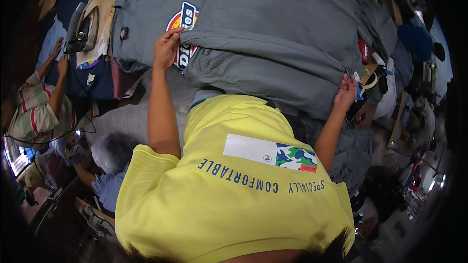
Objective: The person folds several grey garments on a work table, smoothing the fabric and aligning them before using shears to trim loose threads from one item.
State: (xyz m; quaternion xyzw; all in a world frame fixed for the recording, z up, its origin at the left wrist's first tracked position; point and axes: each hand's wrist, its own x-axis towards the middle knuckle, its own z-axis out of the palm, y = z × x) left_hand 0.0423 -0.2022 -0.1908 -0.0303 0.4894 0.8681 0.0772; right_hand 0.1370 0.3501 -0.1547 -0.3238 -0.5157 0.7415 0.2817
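Note:
A grey garment [278, 24] lies spread over the work surface in front of me, with a long folded edge running across its near side. My left hand [167, 48] pinches the left end of that edge, beside a large red, yellow and white printed emblem [186, 17], which the fold and my fingers partly cover. At the other end, my right hand [345, 91] has its fingertips closed on the edge. Between both hands the cloth is drawn out nearly straight. More grey cloth hangs down toward my yellow shirt.
At the left, an iron [89, 30] rests on a tan cloth [105, 0], near a co-worker in a striped shirt [36, 112]. Beyond my right hand sit a pale tape roll [369, 82] and a red item [363, 51]. A clear plastic bag [112, 153] lies lower left.

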